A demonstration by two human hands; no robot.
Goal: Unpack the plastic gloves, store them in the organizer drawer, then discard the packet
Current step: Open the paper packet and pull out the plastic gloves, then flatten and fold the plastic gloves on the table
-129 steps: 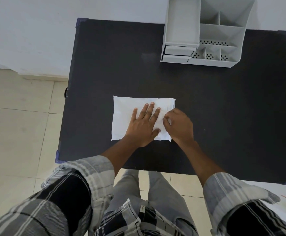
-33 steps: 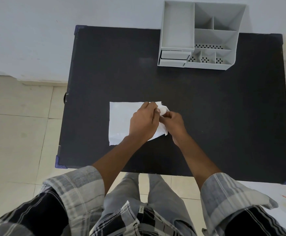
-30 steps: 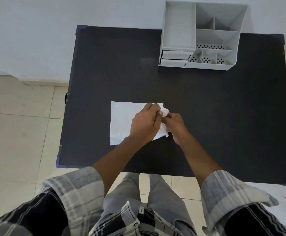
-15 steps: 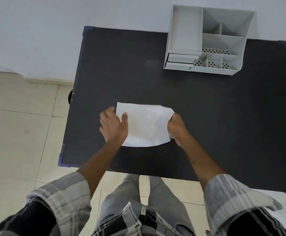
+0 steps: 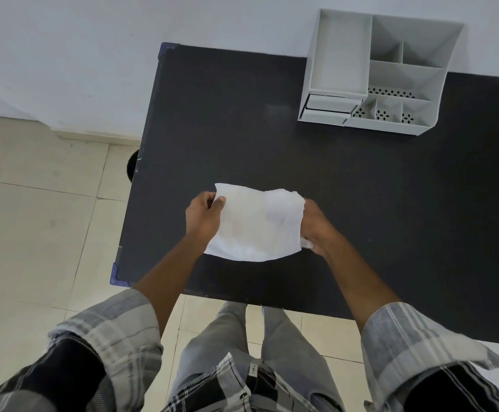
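Observation:
A white plastic packet (image 5: 257,224) of gloves hangs lifted above the black table (image 5: 361,179), stretched between both hands. My left hand (image 5: 203,218) pinches its left edge near the top corner. My right hand (image 5: 313,227) grips the right edge, where the plastic is bunched. I cannot make out the gloves through the packet. The grey organizer (image 5: 373,75) stands at the table's far right, and its small drawers (image 5: 328,107) at the front left are closed.
The organizer has a long tray and several open compartments. The table's left edge has blue corner caps (image 5: 119,275). A white wall runs behind, tiled floor (image 5: 34,218) lies to the left, and a dark round object (image 5: 132,168) sits under the table's left edge.
The packet lay flat on the table with both hands working at its right end. My left hand moved to the left edge, and both hands have raised the packet off the table.

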